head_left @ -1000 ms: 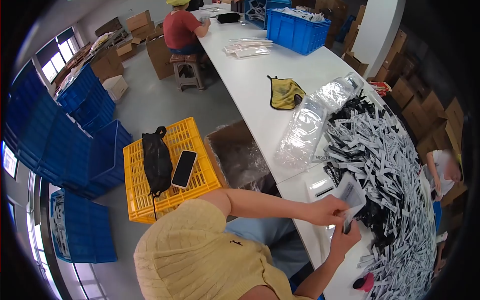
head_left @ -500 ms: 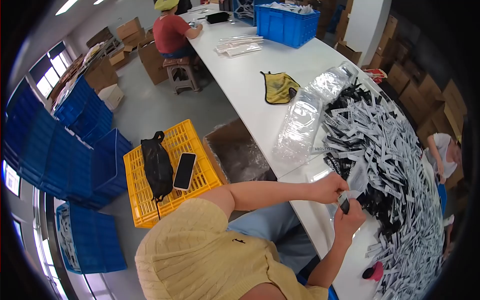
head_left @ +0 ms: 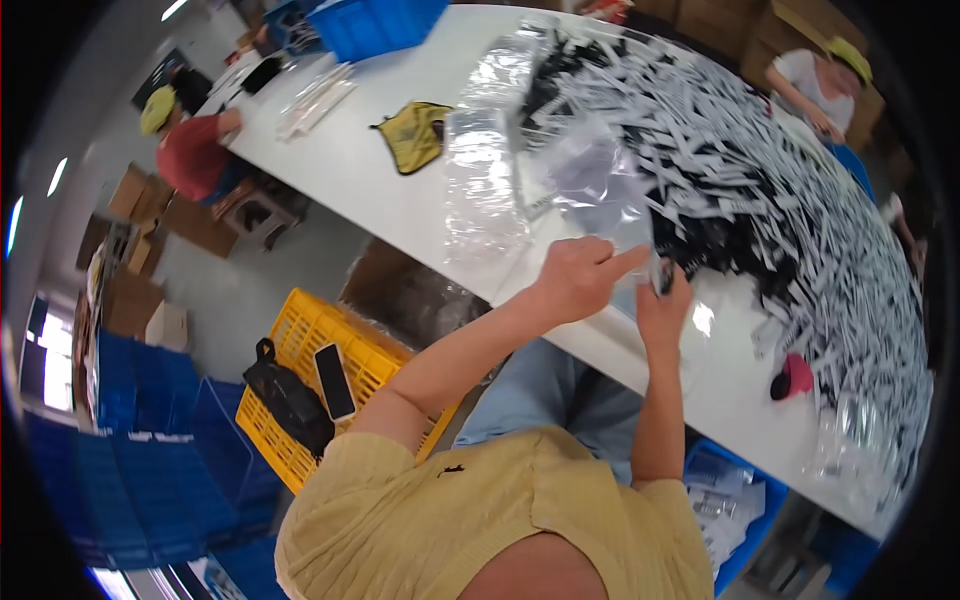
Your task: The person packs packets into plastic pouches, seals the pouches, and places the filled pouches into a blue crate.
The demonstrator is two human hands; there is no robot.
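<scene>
A clear plastic bag [head_left: 600, 185] stands out above my hands, over the near edge of the pile of black and white packets [head_left: 735, 150]. My left hand [head_left: 580, 280] is closed at the bag's lower end, its index finger stretched toward the other hand. Just right of it, my right hand [head_left: 663, 305] pinches a small dark and pale packet [head_left: 664, 270] at the bag's lower edge. Fingers partly hide where packet and bag meet. Stacked clear bags [head_left: 485, 180] lie left of the pile.
A yellow cloth [head_left: 415, 137] and a pink and black object [head_left: 793, 377] lie on the white table [head_left: 350, 165]. A yellow crate [head_left: 300, 335] bears a phone [head_left: 334, 382] and a black pouch [head_left: 285, 395]. Co-workers sit at the far left and far right. A blue bin [head_left: 765, 515] is below.
The view has swung to the right and down. Both hands have come together at the lower end of a clear bag, which now stands out in front of them.
</scene>
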